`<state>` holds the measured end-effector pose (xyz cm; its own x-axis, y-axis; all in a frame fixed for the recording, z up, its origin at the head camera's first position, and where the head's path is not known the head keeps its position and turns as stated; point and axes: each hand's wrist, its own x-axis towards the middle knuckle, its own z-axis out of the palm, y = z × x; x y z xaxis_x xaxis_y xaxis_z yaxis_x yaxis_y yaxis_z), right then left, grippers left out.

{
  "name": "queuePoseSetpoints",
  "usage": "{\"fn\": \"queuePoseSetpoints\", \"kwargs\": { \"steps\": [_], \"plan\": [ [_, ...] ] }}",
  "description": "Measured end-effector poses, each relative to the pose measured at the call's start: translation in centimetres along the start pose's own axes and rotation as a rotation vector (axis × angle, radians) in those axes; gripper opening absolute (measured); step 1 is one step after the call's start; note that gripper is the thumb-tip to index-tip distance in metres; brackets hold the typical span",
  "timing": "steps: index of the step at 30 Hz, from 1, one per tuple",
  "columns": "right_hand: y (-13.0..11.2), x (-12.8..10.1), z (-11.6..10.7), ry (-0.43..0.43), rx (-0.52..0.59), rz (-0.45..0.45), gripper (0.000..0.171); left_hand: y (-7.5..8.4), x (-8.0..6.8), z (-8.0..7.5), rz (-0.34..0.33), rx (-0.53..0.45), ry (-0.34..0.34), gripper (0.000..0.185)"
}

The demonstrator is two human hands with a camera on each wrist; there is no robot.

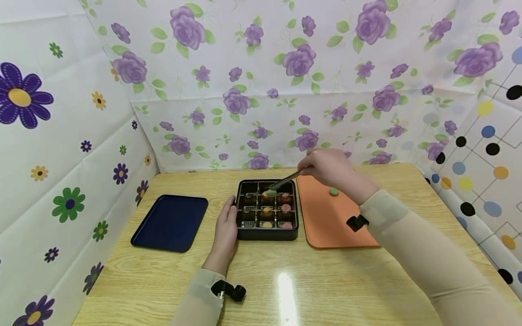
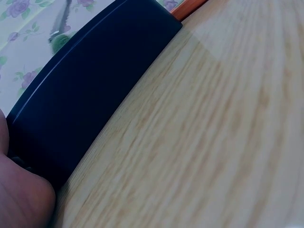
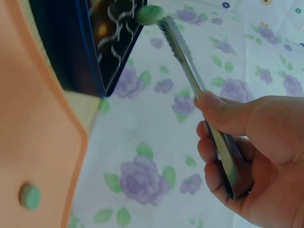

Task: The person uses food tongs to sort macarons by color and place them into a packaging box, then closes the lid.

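Right hand: the right hand [image 1: 328, 168] curls its fingers and thumb round a pair of metal tongs [image 3: 199, 90], held over the gap between the black box and the orange tray.
Tongs' tips: they pinch a small green sweet [image 1: 271, 193] — a round disc — just above the middle column of the compartment box [image 1: 267, 209]; whether it touches the piece below cannot be told.
Left hand: the left hand [image 1: 226, 226] lies with straight fingers against the box's left wall, palm side on the table [image 1: 163, 276], holding nothing.
Box: black, shallow, divided three by three, with orange, pink and yellow pieces in several cells; its right wall sits just beside the orange tray's left edge, with only a thin strip of wood between.
Orange tray: the orange tray [image 1: 326, 222] lies flat to the right of the box, and a second green sweet [image 1: 334, 192] rests on it near the far end, well apart from every rim.
Blue tray: the dark blue tray [image 1: 170, 222] lies to the left, near the left hand but apart from it — a band of bare wood separates them.
Open room: the near half of the table in front of the box shows plain wood up to the forearms; flowered wall sheets close in the left, far and right sides.
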<state>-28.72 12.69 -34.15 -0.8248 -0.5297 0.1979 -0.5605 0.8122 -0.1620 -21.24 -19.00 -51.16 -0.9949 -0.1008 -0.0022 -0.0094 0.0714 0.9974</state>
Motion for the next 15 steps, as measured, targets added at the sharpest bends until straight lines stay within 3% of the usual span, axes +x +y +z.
{"fn": "queuePoseSetpoints", "kwargs": {
  "steps": [5, 15],
  "plan": [
    [-1.3, 0.6, 1.6, 0.055, 0.023, 0.01, 0.013, 0.0, 0.0, 0.0, -0.002, -0.004, 0.001, 0.055],
    [-3.6, 1.6, 4.5, 0.07, 0.037, -0.011, 0.016, 0.2, -0.2, 0.0, -0.001, -0.008, -0.001, 0.056]
  ]
}}
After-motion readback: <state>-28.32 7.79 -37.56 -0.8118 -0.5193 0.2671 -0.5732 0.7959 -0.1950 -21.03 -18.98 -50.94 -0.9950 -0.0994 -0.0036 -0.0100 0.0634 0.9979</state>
